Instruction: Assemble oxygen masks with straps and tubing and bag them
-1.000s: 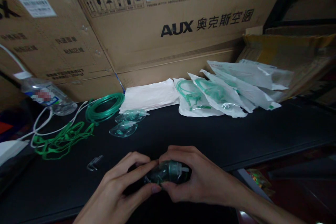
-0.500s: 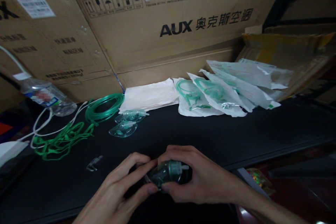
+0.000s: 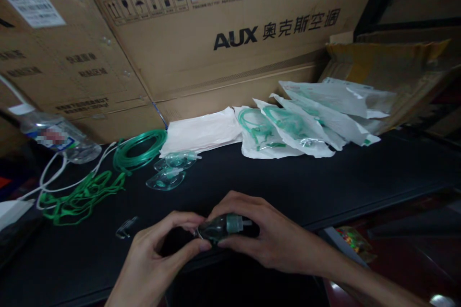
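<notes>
Between both hands, close to the table's front edge, is a clear green oxygen mask [image 3: 216, 228] with its connector pointing right. My right hand [image 3: 266, 232] curves around it, fingers over the top and thumb underneath. At the mask's left end, my left hand [image 3: 162, 249] pinches the rim between fingers and thumb. Two more oxygen masks [image 3: 166, 178] lie beyond the hands. Small clear metal-like strips [image 3: 127, 226] rest to the left. Green elastic straps [image 3: 81, 196] and a coil of green tubing [image 3: 140, 151] lie farther left.
White flat pouches [image 3: 201, 130] lie at the back, beside several packed pouches [image 3: 266, 134] with green masks and tubing. A plastic bottle [image 3: 59, 134] and white cable stand at the left. Large cardboard boxes [image 3: 173, 53] wall off the back of the black table [image 3: 345, 182].
The mask has turned a little in my hands. My left fingers have moved from over its side to a pinch at its left end. The view has shifted slightly.
</notes>
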Demonstrator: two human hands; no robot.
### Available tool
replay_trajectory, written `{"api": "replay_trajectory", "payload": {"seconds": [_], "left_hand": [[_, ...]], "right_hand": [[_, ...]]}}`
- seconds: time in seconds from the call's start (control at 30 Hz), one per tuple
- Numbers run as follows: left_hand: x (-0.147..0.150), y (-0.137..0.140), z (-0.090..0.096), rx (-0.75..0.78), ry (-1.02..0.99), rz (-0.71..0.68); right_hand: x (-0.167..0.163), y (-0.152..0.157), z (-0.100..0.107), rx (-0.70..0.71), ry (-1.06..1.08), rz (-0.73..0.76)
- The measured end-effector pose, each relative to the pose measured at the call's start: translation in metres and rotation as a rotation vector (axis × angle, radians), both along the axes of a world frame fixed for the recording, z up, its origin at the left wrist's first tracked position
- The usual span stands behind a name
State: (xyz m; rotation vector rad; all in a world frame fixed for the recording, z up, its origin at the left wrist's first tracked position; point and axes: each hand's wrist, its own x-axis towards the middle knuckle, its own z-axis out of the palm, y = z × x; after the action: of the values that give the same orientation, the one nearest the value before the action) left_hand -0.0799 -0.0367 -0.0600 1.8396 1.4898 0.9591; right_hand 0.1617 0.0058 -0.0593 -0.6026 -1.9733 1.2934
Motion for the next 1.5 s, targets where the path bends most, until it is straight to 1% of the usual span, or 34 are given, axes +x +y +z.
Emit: {"api": "replay_trajectory", "payload": {"seconds": [0.13,0.27,0.37,0.47,0.57,0.67,0.7,0.77,0.83,0.9,0.93,1.03,1.17,1.27,1.4,1.5], "left_hand": [[0.003,0.001,0.0,-0.046,-0.06,-0.052],[0.005,0.003,-0.003,-0.011,-0.101,-0.035],[0.007,0.003,-0.005,0.122,-0.084,-0.039],[0.009,0.002,-0.005,0.291,-0.046,-0.054],[0.008,0.001,-0.004,0.371,0.013,-0.074],[0.009,0.0,-0.004,0.346,0.016,-0.105],[0.011,-0.001,-0.004,0.33,-0.005,-0.088],[0.016,-0.002,-0.006,0.276,-0.087,0.013],[0.022,-0.003,-0.009,0.195,-0.208,0.161],[0.026,-0.004,-0.012,0.115,-0.304,0.264],[0.027,-0.005,-0.013,0.088,-0.324,0.281],[0.028,-0.005,-0.015,0.053,-0.303,0.279],[0.025,-0.003,-0.011,0.063,-0.326,0.231],[0.024,-0.001,-0.008,0.056,-0.357,0.166],[0.023,-0.001,-0.008,0.006,-0.334,0.154],[0.023,-0.001,-0.008,0.055,-0.276,0.1]], "right_hand": [[0.0,-0.002,-0.003,-0.073,0.019,-0.041],[-0.002,-0.002,-0.002,-0.151,0.025,-0.053],[-0.002,-0.001,0.002,-0.198,0.009,-0.093],[-0.002,0.0,0.004,-0.29,0.012,-0.082],[-0.003,0.001,0.004,-0.323,0.011,-0.082],[-0.004,0.0,0.004,-0.313,0.038,-0.096],[-0.004,0.0,0.003,-0.32,0.053,-0.092],[-0.004,-0.001,0.001,-0.349,0.091,-0.077],[-0.005,-0.002,0.0,-0.364,0.127,-0.077],[-0.005,-0.002,-0.001,-0.329,0.166,-0.086],[-0.005,-0.002,-0.002,-0.295,0.185,-0.092],[-0.005,-0.002,0.0,-0.195,0.197,-0.106],[-0.005,-0.001,0.002,-0.161,0.169,-0.103],[-0.004,0.0,0.003,-0.187,0.179,-0.08],[-0.001,0.001,0.005,-0.247,0.187,-0.025],[0.001,0.004,0.006,-0.304,0.186,0.011]]}}
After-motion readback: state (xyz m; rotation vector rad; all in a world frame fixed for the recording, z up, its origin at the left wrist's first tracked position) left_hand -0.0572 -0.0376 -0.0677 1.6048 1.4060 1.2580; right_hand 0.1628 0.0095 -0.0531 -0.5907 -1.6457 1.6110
